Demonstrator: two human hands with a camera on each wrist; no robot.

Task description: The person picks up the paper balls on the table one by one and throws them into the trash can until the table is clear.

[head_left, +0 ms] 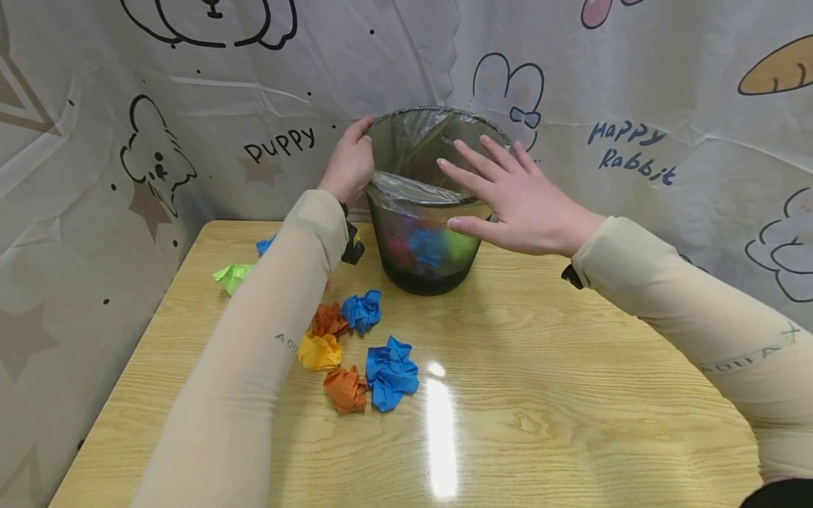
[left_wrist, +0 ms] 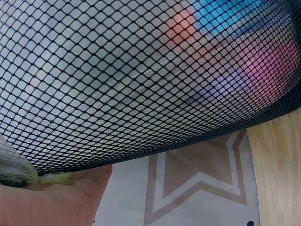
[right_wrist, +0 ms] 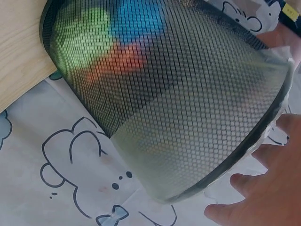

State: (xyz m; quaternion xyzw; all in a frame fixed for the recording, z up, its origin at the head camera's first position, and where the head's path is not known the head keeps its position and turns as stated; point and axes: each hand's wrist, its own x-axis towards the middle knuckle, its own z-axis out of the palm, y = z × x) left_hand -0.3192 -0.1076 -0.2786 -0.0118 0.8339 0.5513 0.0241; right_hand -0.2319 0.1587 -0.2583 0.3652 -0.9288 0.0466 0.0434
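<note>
A black wire-mesh trash bin (head_left: 390,226) stands upright on the table, lined with a clear plastic bag (head_left: 413,187) folded over its rim. Crumpled coloured paper shows through the mesh (right_wrist: 136,21) near the bottom. My left hand (head_left: 349,162) grips the bin's rim and bag edge at the left; in the left wrist view the thumb of that hand (left_wrist: 56,202) lies along the mesh. With fingers spread and straight, my right hand (head_left: 514,194) overlaps the right side of the bin's mouth in the head view. Nothing is held in it; its fingertips (right_wrist: 242,181) are beside the rim.
Several crumpled paper balls lie on the wooden table (head_left: 571,367) left of and in front of the bin: blue (head_left: 392,372), orange (head_left: 346,389), yellow (head_left: 320,351) and green (head_left: 233,276) among them. My left forearm partly covers this group. A printed curtain (head_left: 394,63) hangs behind the table.
</note>
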